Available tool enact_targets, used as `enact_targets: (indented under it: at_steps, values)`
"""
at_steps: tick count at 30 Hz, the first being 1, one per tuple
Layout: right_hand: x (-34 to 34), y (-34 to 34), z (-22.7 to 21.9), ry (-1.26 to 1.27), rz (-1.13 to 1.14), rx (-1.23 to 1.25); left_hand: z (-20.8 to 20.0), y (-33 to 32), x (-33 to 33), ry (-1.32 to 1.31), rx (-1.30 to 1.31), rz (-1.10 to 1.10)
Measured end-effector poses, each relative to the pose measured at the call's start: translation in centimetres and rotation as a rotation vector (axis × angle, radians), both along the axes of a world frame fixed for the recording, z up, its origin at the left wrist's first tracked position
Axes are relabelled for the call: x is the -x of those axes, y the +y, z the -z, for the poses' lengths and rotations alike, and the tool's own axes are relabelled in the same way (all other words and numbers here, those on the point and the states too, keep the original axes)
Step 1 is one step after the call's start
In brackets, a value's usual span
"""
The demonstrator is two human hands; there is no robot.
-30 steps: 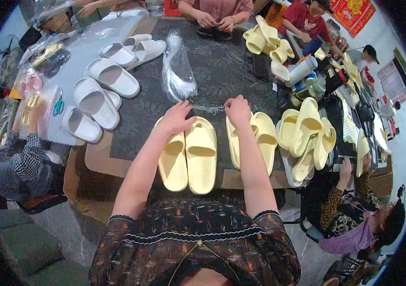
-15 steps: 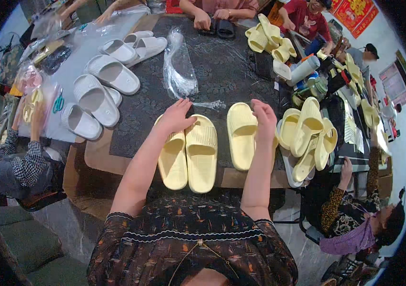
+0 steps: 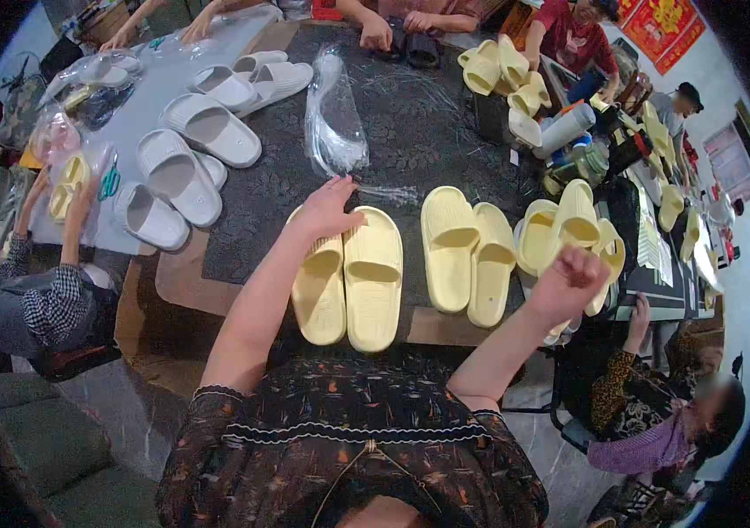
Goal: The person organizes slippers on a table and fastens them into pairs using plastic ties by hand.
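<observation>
Two yellow slide slippers lie side by side in front of me, a left one (image 3: 318,295) and a right one (image 3: 373,282). My left hand (image 3: 329,211) rests across the toe of the left slipper, fingers stretched forward and thumb spread toward its neighbour. To their right lies another yellow pair, a nearer-to-centre slipper (image 3: 447,255) and one beside it (image 3: 491,273). My right hand (image 3: 573,283) hovers in front of a pile of yellow slippers (image 3: 579,216) at the right, fingers curled in, nothing visible in them. It hides part of that pile.
Grey slippers (image 3: 209,130) lie in a group at the left. A clear plastic bag (image 3: 332,114) and thin clear strips (image 3: 384,194) lie on the dark tablecloth (image 3: 410,114). Bottles (image 3: 566,129) and more yellow slippers (image 3: 507,69) stand at the far right. Co-workers sit around the table.
My right hand has left the second yellow pair and moved right to the pile, uncovering that pair's right slipper. My left hand stays at the front pair.
</observation>
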State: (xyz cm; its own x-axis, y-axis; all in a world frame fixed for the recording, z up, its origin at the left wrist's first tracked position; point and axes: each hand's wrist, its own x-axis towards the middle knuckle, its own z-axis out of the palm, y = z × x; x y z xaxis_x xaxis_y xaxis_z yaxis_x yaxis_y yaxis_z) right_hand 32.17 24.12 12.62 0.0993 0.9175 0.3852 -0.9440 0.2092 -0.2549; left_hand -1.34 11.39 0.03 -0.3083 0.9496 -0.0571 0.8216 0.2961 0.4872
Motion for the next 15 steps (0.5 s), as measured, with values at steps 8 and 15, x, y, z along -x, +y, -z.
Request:
enact_targets:
  at_steps: [8, 15]
  values:
    - [-0.5, -5.6, -1.9, -0.330, -0.254, -0.247, -0.4, -0.4, -0.1, -0.011, -0.137, -0.045]
    - [6.5, -11.1, 2.6, -1.149, -0.540, -0.093, -5.1, -3.4, -3.3, -0.282, -0.627, 0.035]
